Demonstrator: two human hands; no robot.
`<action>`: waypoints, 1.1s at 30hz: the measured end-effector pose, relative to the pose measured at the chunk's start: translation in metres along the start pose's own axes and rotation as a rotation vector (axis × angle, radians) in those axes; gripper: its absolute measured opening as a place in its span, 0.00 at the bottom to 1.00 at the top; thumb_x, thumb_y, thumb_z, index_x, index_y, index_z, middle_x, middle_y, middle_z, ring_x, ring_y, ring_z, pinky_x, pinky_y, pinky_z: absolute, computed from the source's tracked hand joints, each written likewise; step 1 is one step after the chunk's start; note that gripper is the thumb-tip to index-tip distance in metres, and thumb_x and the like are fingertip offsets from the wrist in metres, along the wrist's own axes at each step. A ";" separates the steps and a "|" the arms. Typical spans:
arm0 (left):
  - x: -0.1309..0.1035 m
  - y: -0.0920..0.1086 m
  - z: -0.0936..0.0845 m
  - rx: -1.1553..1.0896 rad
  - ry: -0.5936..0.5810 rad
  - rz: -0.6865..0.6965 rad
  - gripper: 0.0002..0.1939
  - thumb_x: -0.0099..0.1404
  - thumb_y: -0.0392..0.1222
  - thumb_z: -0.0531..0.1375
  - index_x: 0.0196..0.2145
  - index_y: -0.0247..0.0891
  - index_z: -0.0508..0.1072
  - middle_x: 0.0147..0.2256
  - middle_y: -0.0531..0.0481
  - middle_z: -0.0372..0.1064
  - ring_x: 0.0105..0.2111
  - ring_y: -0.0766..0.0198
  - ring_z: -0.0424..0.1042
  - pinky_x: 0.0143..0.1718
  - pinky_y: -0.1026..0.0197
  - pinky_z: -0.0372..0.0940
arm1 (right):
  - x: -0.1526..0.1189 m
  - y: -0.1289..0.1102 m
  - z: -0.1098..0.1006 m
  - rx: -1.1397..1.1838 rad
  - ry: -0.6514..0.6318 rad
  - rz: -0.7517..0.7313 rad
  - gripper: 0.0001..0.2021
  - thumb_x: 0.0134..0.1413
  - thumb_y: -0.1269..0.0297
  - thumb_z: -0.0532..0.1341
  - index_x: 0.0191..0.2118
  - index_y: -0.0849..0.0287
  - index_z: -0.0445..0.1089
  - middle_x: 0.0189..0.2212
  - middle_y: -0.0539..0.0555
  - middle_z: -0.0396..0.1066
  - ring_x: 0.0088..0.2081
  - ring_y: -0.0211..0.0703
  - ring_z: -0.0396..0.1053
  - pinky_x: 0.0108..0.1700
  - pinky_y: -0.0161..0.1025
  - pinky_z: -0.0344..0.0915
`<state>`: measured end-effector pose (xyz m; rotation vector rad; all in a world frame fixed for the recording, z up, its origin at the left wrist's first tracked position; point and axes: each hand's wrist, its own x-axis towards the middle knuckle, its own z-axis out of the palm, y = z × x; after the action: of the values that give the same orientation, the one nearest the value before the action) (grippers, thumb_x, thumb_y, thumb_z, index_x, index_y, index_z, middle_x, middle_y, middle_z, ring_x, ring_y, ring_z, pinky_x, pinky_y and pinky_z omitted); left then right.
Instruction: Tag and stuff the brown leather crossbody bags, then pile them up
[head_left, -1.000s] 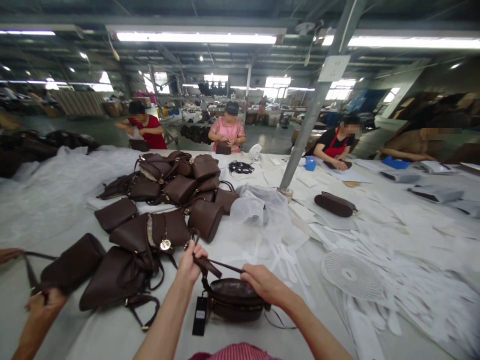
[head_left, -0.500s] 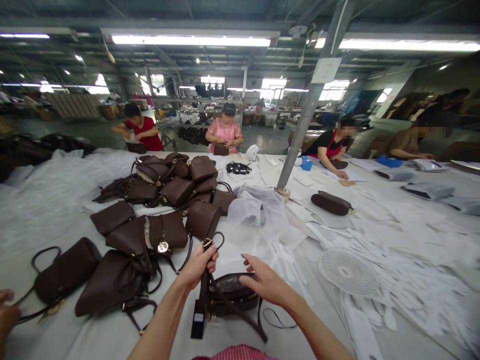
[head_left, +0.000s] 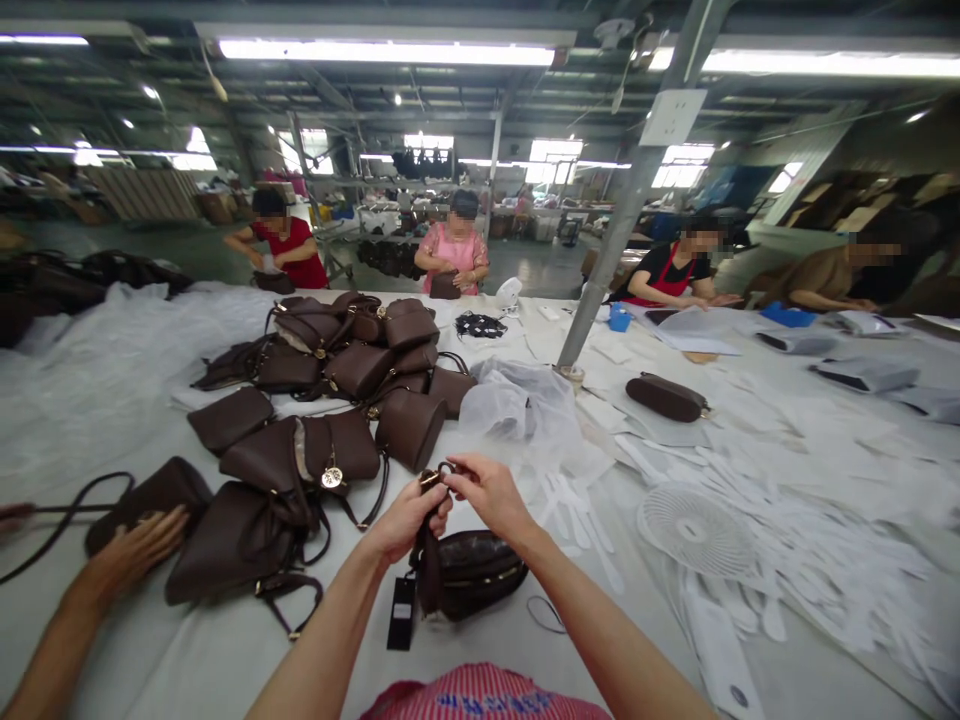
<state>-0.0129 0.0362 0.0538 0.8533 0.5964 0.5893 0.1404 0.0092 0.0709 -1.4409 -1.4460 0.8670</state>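
- The left hand (head_left: 409, 515) is closed around a brown strap (head_left: 429, 572).
- The right hand (head_left: 491, 492) pinches the strap's end, fingertips just beside the left hand.
- The small brown bag (head_left: 484, 578) rests on the table (head_left: 300, 685) below both hands.
- A black tag (head_left: 401, 612) lies at the bag's left.

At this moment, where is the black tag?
In the head view, the black tag is low and left of centre, beside the left end of the dark bag, below the left hand.
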 end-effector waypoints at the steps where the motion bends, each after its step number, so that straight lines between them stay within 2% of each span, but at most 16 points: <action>1: 0.001 0.001 -0.002 -0.051 0.014 0.011 0.19 0.57 0.50 0.66 0.35 0.36 0.63 0.22 0.60 0.56 0.17 0.77 0.54 0.20 0.70 0.53 | 0.000 0.002 0.003 0.025 0.019 0.016 0.18 0.52 0.60 0.61 0.49 0.60 0.70 0.38 0.56 0.70 0.32 0.39 0.69 0.36 0.38 0.69; 3: 0.003 0.003 -0.007 -0.156 0.072 0.066 0.20 0.55 0.50 0.67 0.35 0.35 0.64 0.21 0.61 0.53 0.17 0.78 0.52 0.20 0.71 0.53 | -0.005 0.007 0.012 0.133 -0.019 0.087 0.28 0.52 0.57 0.61 0.58 0.61 0.60 0.43 0.58 0.69 0.37 0.41 0.70 0.41 0.40 0.67; 5: 0.006 0.004 -0.012 -0.225 0.136 0.123 0.21 0.54 0.50 0.68 0.34 0.34 0.64 0.21 0.62 0.52 0.17 0.78 0.50 0.19 0.72 0.53 | -0.017 0.014 0.022 0.273 -0.187 0.187 0.38 0.54 0.55 0.61 0.65 0.63 0.44 0.42 0.58 0.69 0.38 0.41 0.70 0.43 0.41 0.66; 7: 0.007 0.003 -0.017 -0.227 0.178 0.138 0.22 0.54 0.51 0.68 0.32 0.35 0.62 0.20 0.63 0.52 0.16 0.79 0.49 0.18 0.73 0.52 | -0.031 0.019 0.031 0.355 -0.368 0.283 0.47 0.54 0.56 0.61 0.67 0.64 0.28 0.40 0.56 0.70 0.37 0.40 0.70 0.42 0.41 0.66; 9: 0.008 0.001 -0.020 -0.172 0.224 0.135 0.23 0.54 0.52 0.67 0.29 0.37 0.58 0.20 0.63 0.52 0.15 0.80 0.47 0.15 0.74 0.48 | -0.042 0.022 0.038 0.291 -0.442 0.335 0.50 0.53 0.59 0.62 0.67 0.62 0.22 0.43 0.57 0.68 0.34 0.40 0.69 0.38 0.40 0.67; 11: 0.009 -0.001 -0.021 -0.101 0.278 0.142 0.24 0.53 0.54 0.67 0.27 0.39 0.55 0.20 0.63 0.52 0.14 0.80 0.46 0.14 0.74 0.45 | -0.050 0.023 0.039 0.077 -0.386 0.279 0.45 0.51 0.63 0.63 0.67 0.58 0.34 0.46 0.58 0.64 0.36 0.41 0.68 0.40 0.41 0.67; 13: 0.010 0.001 -0.024 -0.061 0.341 0.167 0.25 0.53 0.55 0.67 0.27 0.39 0.55 0.19 0.64 0.51 0.14 0.79 0.46 0.14 0.73 0.44 | -0.055 0.024 0.036 -0.161 -0.298 0.126 0.34 0.50 0.70 0.61 0.63 0.57 0.52 0.46 0.58 0.64 0.43 0.45 0.66 0.47 0.44 0.64; 14: 0.010 0.003 -0.026 -0.057 0.371 0.181 0.25 0.52 0.55 0.66 0.27 0.40 0.54 0.19 0.64 0.51 0.14 0.79 0.46 0.14 0.73 0.44 | -0.057 0.024 0.032 -0.246 -0.258 0.046 0.30 0.49 0.74 0.60 0.60 0.57 0.57 0.45 0.58 0.64 0.45 0.46 0.65 0.50 0.44 0.63; 18: 0.009 0.011 -0.038 -0.036 0.461 0.218 0.25 0.52 0.56 0.66 0.27 0.40 0.53 0.19 0.64 0.50 0.14 0.79 0.45 0.14 0.73 0.43 | -0.063 0.023 0.014 -0.330 -0.191 -0.147 0.19 0.55 0.77 0.52 0.51 0.55 0.65 0.42 0.56 0.64 0.43 0.43 0.65 0.47 0.42 0.64; 20: 0.007 0.012 -0.039 0.032 0.397 0.159 0.25 0.53 0.56 0.65 0.27 0.41 0.52 0.19 0.64 0.50 0.14 0.79 0.44 0.14 0.73 0.42 | -0.063 0.023 0.006 -0.268 -0.179 -0.168 0.14 0.57 0.73 0.53 0.47 0.54 0.68 0.40 0.54 0.65 0.42 0.42 0.65 0.45 0.40 0.64; 21: 0.006 0.012 -0.037 0.077 0.331 0.109 0.24 0.54 0.55 0.64 0.27 0.41 0.52 0.19 0.64 0.50 0.14 0.79 0.44 0.14 0.73 0.41 | -0.060 0.023 0.003 -0.207 -0.160 -0.134 0.15 0.57 0.70 0.56 0.50 0.54 0.66 0.40 0.54 0.66 0.39 0.41 0.66 0.44 0.40 0.65; 24: 0.003 0.008 -0.021 0.215 0.084 -0.064 0.19 0.59 0.53 0.60 0.30 0.41 0.54 0.19 0.64 0.50 0.14 0.78 0.44 0.14 0.72 0.40 | -0.048 0.021 0.000 0.040 -0.057 0.107 0.31 0.56 0.59 0.59 0.63 0.54 0.49 0.43 0.53 0.66 0.28 0.34 0.66 0.34 0.37 0.66; 26: 0.001 0.005 -0.008 0.298 -0.052 -0.148 0.15 0.59 0.49 0.59 0.33 0.41 0.56 0.19 0.64 0.52 0.14 0.77 0.45 0.15 0.71 0.41 | -0.038 0.017 0.001 0.137 -0.036 0.201 0.31 0.59 0.54 0.54 0.65 0.54 0.44 0.46 0.55 0.65 0.26 0.33 0.66 0.31 0.36 0.66; 28: 0.001 0.001 0.002 0.372 -0.129 -0.170 0.14 0.56 0.43 0.60 0.36 0.40 0.58 0.20 0.63 0.53 0.15 0.76 0.48 0.15 0.71 0.43 | -0.032 0.013 0.003 0.071 -0.061 0.117 0.25 0.60 0.55 0.53 0.61 0.54 0.54 0.45 0.55 0.66 0.31 0.36 0.68 0.36 0.37 0.66; 30: 0.002 -0.004 0.007 0.447 -0.137 -0.149 0.16 0.52 0.37 0.60 0.38 0.39 0.59 0.19 0.64 0.52 0.16 0.75 0.49 0.15 0.70 0.45 | -0.030 0.010 0.006 -0.107 -0.095 -0.041 0.17 0.58 0.59 0.56 0.52 0.55 0.65 0.41 0.54 0.67 0.37 0.40 0.67 0.42 0.39 0.65; 33: 0.005 -0.008 0.006 0.515 -0.090 -0.133 0.18 0.48 0.34 0.58 0.38 0.38 0.61 0.18 0.65 0.51 0.16 0.74 0.50 0.16 0.70 0.45 | -0.033 0.011 0.011 -0.352 -0.089 -0.155 0.07 0.58 0.63 0.57 0.40 0.58 0.69 0.35 0.53 0.66 0.38 0.43 0.65 0.42 0.39 0.62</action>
<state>-0.0033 0.0323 0.0494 1.3047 0.7296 0.2732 0.1319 -0.0211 0.0534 -1.5329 -1.8205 0.6064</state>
